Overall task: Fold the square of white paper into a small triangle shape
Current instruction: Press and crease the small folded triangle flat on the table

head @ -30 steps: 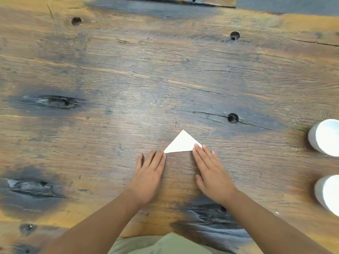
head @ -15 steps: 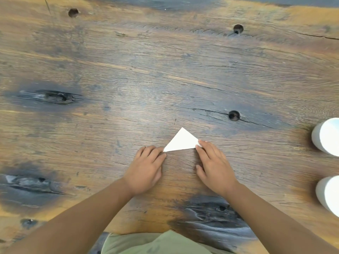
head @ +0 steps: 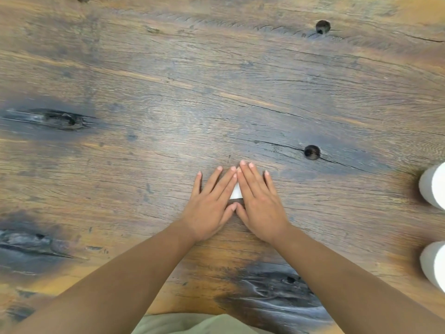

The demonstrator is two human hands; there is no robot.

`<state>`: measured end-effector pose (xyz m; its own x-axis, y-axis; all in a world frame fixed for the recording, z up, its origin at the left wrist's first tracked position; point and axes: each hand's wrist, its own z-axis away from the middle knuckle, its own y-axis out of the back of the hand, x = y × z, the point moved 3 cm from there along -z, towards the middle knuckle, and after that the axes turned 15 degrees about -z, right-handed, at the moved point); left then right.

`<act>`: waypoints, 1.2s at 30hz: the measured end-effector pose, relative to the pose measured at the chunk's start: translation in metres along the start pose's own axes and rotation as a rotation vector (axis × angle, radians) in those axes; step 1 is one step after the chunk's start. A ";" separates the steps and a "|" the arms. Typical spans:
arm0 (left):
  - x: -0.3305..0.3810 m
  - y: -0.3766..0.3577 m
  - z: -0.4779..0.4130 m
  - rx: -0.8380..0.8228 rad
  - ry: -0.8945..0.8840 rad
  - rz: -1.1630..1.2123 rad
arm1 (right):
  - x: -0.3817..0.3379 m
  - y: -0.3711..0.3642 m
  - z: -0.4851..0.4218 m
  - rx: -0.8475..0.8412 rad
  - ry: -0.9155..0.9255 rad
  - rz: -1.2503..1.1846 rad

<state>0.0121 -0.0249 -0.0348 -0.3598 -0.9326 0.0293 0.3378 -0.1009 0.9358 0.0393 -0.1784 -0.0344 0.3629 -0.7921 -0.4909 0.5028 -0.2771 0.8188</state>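
The folded white paper triangle (head: 236, 194) lies on the wooden table (head: 168, 112) and is almost fully covered. Only a small white sliver shows in the gap between my hands. My left hand (head: 211, 204) lies flat, palm down, over the paper's left part. My right hand (head: 259, 201) lies flat over its right part. The index fingertips touch at the far end and the thumbs meet at the near end. Neither hand grips the paper; both press on it with straight fingers.
Two white cylindrical objects stand at the right edge, one farther (head: 433, 185) and one nearer (head: 434, 265). The table top has dark knots and round holes (head: 312, 152). A greenish garment (head: 192, 325) shows at the bottom edge.
Both hands slid forward and inward from the triangle's near corners onto it. The paper, plainly visible before, is now nearly hidden under flat palms and fingers.
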 end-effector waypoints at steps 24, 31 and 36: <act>-0.008 -0.021 0.001 0.008 -0.058 -0.186 | 0.031 -0.010 0.015 -0.031 0.044 0.138; -0.008 -0.022 -0.001 0.059 -0.050 -0.184 | 0.047 -0.011 0.033 -0.006 0.025 0.169; -0.009 -0.026 0.000 0.086 -0.052 -0.188 | 0.048 -0.014 0.034 -0.001 0.030 0.168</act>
<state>0.0068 -0.0142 -0.0596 -0.4543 -0.8809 -0.1325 0.1863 -0.2394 0.9529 0.0234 -0.2307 -0.0593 0.4652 -0.8105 -0.3560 0.4341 -0.1416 0.8897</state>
